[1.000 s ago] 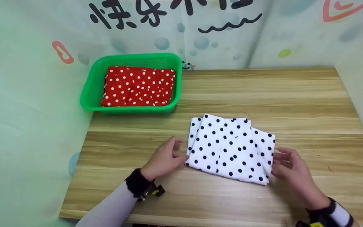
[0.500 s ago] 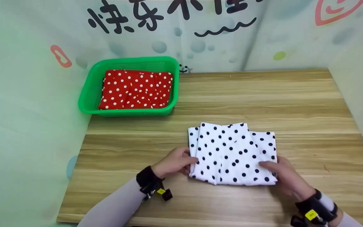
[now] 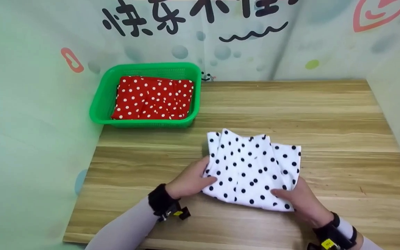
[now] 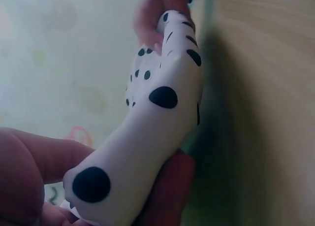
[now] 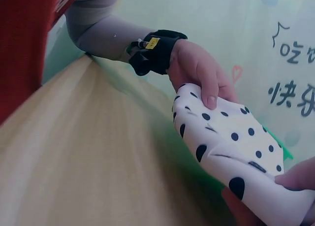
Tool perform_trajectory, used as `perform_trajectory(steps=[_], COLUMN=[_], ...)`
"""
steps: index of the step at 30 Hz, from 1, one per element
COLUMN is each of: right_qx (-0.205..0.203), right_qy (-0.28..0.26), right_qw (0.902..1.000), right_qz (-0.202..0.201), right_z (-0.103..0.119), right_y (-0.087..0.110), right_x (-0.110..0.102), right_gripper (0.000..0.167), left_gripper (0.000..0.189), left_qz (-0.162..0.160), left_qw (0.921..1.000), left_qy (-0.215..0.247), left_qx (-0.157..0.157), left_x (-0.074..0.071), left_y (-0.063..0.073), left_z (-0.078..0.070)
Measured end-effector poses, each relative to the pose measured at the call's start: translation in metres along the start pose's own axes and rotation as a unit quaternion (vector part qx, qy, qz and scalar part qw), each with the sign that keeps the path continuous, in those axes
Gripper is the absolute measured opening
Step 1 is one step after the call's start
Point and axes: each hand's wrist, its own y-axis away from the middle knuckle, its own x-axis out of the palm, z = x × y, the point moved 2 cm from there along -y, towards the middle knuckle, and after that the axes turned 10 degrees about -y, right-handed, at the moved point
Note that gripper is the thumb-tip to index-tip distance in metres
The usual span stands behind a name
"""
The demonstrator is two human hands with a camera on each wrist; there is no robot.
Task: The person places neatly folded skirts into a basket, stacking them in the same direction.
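Note:
A folded white cloth with black polka dots [image 3: 245, 170] is held between both hands over the front middle of the table. My left hand [image 3: 191, 178] grips its left edge, thumb on top and fingers underneath. On the other side my right hand [image 3: 304, 201] pinches the lower right part, its thumb lying across the top face. In the left wrist view the cloth's thick folded edge [image 4: 147, 132] runs between thumb and fingers. The right wrist view shows the cloth [image 5: 236, 142] raised off the table and tilted, with the left hand [image 5: 202, 71] at its far end.
At the back left stands a green plastic basket [image 3: 99, 104]. Inside it lies a folded red cloth with white dots [image 3: 155, 99]. The wooden table [image 3: 307, 111] meets a printed curtain [image 3: 241, 52] at the back and sides.
Both hands have closed in on the white dotted cloth from its sides and taken hold of it. The cloth has come up off the table and its back edge has buckled.

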Motion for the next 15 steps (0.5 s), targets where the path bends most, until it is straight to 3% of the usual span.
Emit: perform_trajectory(steps=[3, 6, 10, 13, 15], right_qx=[-0.043, -0.086, -0.144, -0.16, -0.159], right_qy=[0.006, -0.044, -0.125, -0.136, -0.127], right_qw=[0.999, 0.9952, 0.9811, 0.9767, 0.9781], right_qz=[0.006, 0.012, 0.032, 0.045, 0.044], right_z=[0.021, 0.042, 0.069, 0.097, 0.117], right_y=[-0.008, -0.03, -0.088, -0.135, -0.158], right_x=[0.01, 0.033, 0.08, 0.12, 0.147], right_gripper=[0.091, 0.094, 0.091, 0.083, 0.076], left_gripper=[0.066, 0.062, 0.049, 0.038, 0.037], left_qz=[-0.028, -0.074, -0.165, -0.236, -0.256], left_qw=[0.9992, 0.9956, 0.9856, 0.9699, 0.9614], left_qy=[0.027, 0.056, 0.035, -0.019, -0.046], left_qx=[0.009, 0.01, -0.012, -0.057, -0.091], left_x=[-0.024, -0.056, -0.115, -0.164, -0.195], left_y=[0.004, 0.001, -0.009, -0.013, -0.014], left_z=[-0.001, 0.004, 0.019, 0.035, 0.046])
